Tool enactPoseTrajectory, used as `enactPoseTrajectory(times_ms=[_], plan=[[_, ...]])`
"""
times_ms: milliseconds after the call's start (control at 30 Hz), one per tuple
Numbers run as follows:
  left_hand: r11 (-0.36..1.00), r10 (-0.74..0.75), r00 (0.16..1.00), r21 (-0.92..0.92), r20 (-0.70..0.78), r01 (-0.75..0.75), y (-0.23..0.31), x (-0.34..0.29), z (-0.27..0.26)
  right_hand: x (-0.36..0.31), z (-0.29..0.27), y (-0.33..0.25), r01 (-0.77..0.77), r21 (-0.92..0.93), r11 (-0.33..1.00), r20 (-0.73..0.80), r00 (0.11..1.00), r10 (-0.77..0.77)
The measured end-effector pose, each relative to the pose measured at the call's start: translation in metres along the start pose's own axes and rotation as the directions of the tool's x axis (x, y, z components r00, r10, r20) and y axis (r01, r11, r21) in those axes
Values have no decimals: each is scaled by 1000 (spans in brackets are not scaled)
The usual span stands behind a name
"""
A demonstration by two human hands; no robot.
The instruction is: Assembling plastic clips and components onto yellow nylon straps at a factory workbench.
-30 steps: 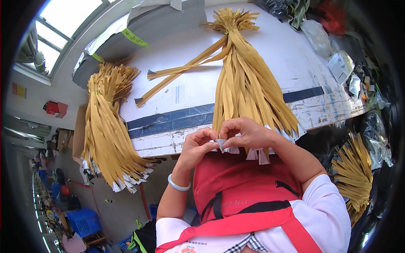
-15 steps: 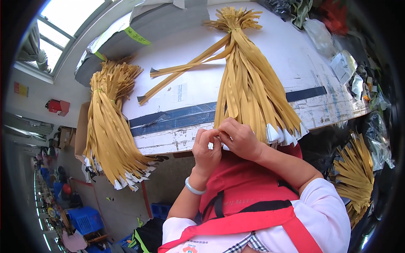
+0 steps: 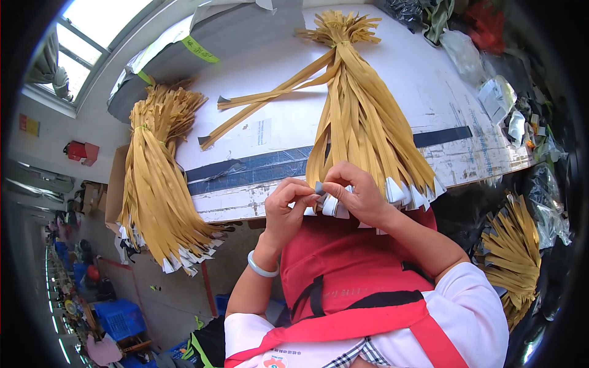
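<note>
At the table edge (image 3: 239,206), a pinched grey tip (image 3: 318,187)

Left hand (image 3: 287,205) and right hand (image 3: 357,195) clamp it by the fingertips, at the lower end of the tan bundle (image 3: 362,110). Handling this tip seems the step; next likely needs a steady pinch.
</note>
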State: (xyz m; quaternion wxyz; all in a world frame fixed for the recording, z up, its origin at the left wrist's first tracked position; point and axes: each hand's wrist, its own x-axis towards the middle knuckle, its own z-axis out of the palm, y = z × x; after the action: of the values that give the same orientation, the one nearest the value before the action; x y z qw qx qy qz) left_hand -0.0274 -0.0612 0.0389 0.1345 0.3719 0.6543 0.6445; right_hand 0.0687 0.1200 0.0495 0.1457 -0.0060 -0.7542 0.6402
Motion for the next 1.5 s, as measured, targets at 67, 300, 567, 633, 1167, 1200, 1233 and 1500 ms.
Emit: enactPoseTrajectory(times_ms=[67, 300, 567, 633, 1167, 1200, 1233, 1500], plan=[[931, 190, 980, 307, 61, -200, 4, 1, 5, 1, 5, -2, 9, 58, 998, -8, 1000, -9], [992, 2, 1000, 123, -18, 1, 20, -5, 0, 2, -1, 2, -56, 272, 961, -57, 996, 74], [943, 122, 807, 322, -578, 88, -7, 6, -103, -6, -28, 10, -342, 99, 934, 86, 938, 335], [851, 57, 991, 526, -121, 15, -8, -5, -75, -11, -22, 13, -384, -21, 923, 115, 916, 384], [810, -100, 956, 580, 275, -82, -5, 3, -51, 4, -8, -6, 8, -345, 938, 269, 959, 90], [896, -111, 974, 443, 199, 12, 2, 7, -52, 8, -4, -6, 10, -258, 966, 245, 968, 56], [954, -136, 983, 285, 126, 96, 5, 11, -53, 11, 0, -7, 15, -169, 985, 218, 976, 23], [908, -189, 956, -332, 223, 257, -2, 14, -36, 30, -2, -7, 131, -99, 986, 296, 950, -96]])
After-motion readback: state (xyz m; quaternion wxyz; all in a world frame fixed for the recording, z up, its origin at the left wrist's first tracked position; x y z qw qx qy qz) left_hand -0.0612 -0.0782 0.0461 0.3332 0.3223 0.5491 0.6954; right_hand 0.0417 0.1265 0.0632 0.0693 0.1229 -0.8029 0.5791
